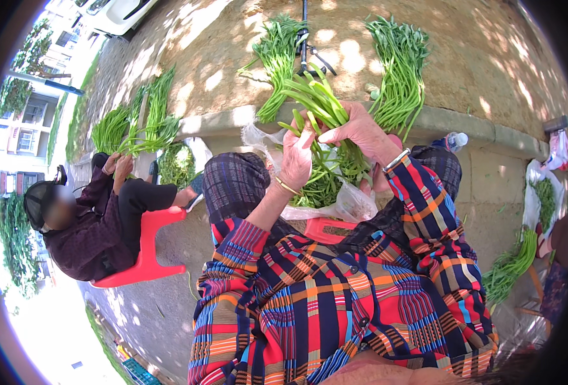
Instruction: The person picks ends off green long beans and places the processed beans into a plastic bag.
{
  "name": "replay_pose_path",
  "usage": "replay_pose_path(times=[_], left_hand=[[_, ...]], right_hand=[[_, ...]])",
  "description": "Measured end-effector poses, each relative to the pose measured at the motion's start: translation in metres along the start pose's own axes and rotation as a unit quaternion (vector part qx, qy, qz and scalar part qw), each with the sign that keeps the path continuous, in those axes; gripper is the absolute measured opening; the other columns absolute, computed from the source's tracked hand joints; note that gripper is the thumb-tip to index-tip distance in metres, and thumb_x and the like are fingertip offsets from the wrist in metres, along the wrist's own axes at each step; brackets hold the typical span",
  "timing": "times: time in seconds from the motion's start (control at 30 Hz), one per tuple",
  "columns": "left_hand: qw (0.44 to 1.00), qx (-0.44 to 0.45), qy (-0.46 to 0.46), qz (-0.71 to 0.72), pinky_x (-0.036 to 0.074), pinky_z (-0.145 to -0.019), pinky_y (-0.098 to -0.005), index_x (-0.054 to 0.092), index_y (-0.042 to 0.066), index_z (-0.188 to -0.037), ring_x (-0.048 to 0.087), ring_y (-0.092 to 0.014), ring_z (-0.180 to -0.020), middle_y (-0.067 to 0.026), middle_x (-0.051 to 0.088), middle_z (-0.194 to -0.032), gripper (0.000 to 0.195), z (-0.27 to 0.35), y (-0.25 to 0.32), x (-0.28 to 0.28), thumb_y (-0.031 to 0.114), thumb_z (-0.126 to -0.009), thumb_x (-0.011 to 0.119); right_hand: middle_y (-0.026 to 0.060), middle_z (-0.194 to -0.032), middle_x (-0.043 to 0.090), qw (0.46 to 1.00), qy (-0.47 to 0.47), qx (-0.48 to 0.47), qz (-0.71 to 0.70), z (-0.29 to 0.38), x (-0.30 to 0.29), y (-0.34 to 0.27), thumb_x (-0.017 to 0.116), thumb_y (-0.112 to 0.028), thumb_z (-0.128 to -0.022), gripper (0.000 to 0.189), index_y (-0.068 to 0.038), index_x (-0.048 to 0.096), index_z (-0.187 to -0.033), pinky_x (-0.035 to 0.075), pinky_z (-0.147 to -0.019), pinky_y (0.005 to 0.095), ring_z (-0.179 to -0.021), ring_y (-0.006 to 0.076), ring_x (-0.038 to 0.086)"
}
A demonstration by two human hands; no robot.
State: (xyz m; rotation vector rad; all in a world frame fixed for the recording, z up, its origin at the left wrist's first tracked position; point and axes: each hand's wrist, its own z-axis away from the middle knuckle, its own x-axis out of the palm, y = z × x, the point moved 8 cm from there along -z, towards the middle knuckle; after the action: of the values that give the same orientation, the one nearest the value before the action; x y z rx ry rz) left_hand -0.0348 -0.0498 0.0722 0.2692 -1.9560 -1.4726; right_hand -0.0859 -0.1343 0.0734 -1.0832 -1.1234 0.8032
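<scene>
A loose bunch of long green vegetable stems (318, 98), water spinach by its look, is held up between my two hands. My right hand (363, 132) grips the bunch from the right, and leaves hang down below that palm. Fingertips and thumb of my left hand (296, 156) pinch a few cut stem ends on the left side. Below them, between my knees, lies a white plastic bag (356, 204) spread open. Loose leaves and stems (317, 190) fill it, partly hidden by my hands.
Two bundles of greens (284, 57) (401, 67) lie on the soil beyond the stone kerb (462, 125). A water bottle (454, 140) and a black pole (304, 48) are nearby. At left a person (96, 226) on a red stool (151, 240) handles greens. More greens (512, 269) lie right.
</scene>
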Motion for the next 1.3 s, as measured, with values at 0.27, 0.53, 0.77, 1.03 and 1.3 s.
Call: replay_pose_path(times=[0.27, 0.53, 0.77, 1.03, 1.3], left_hand=[[0.993, -0.046, 0.040, 0.104, 0.045, -0.074, -0.0270, 0.048, 0.002, -0.111, 0.056, -0.015, -0.084, -0.0072, 0.057, -0.097, 0.029, 0.005, -0.014, -0.005, 0.022, -0.092, 0.040], [0.995, -0.056, 0.051, 0.067, 0.043, -0.069, -0.0229, 0.051, 0.000, -0.105, 0.054, -0.009, -0.077, -0.0032, 0.057, -0.088, 0.023, 0.003, -0.023, -0.006, 0.018, -0.090, 0.046], [0.985, -0.053, 0.158, 0.050, 0.049, -0.063, -0.0294, 0.048, 0.001, -0.099, 0.059, -0.020, -0.074, -0.0120, 0.059, -0.079, 0.028, -0.010, 0.013, -0.035, 0.028, -0.090, 0.045], [0.986, 0.006, 0.156, 0.059, 0.047, -0.062, -0.0305, 0.046, 0.003, -0.106, 0.053, -0.016, -0.064, -0.0043, 0.050, -0.068, 0.026, -0.015, 0.025, -0.049, 0.025, -0.091, 0.043], [0.986, 0.003, 0.155, 0.055, 0.043, -0.054, -0.0234, 0.047, 0.004, -0.102, 0.049, -0.010, -0.060, -0.0010, 0.048, -0.065, 0.022, -0.014, 0.024, -0.044, 0.022, -0.089, 0.048]], right_hand=[[0.0013, -0.073, 0.059, 1.000, 0.022, -0.009, 0.000, -0.003, 0.001, 0.004, 0.065, 0.002, -0.063, 0.031, -0.001, 0.061, -0.093, 0.038, -0.046, 0.0185, -0.057, 0.0058, 0.052], [0.0026, -0.073, 0.060, 0.999, 0.028, -0.015, 0.030, -0.007, -0.007, 0.015, 0.067, 0.001, -0.063, 0.030, 0.000, 0.061, -0.093, 0.038, -0.046, 0.0183, -0.058, 0.0061, 0.053], [0.0040, -0.075, 0.060, 0.997, 0.003, -0.008, -0.074, -0.001, 0.004, 0.005, 0.068, -0.004, -0.069, 0.026, 0.003, 0.060, -0.093, 0.038, -0.050, 0.0189, -0.058, 0.0067, 0.052], [0.0023, -0.076, 0.058, 0.992, -0.061, -0.013, -0.105, -0.002, 0.014, 0.008, 0.065, -0.013, -0.074, 0.027, 0.001, 0.060, -0.096, 0.038, -0.050, 0.0193, -0.053, 0.0068, 0.048], [0.0015, -0.076, 0.058, 0.996, -0.043, 0.029, -0.070, 0.001, 0.018, 0.008, 0.069, -0.006, -0.068, 0.027, -0.001, 0.060, -0.092, 0.040, -0.050, 0.0193, -0.058, 0.0070, 0.051]])
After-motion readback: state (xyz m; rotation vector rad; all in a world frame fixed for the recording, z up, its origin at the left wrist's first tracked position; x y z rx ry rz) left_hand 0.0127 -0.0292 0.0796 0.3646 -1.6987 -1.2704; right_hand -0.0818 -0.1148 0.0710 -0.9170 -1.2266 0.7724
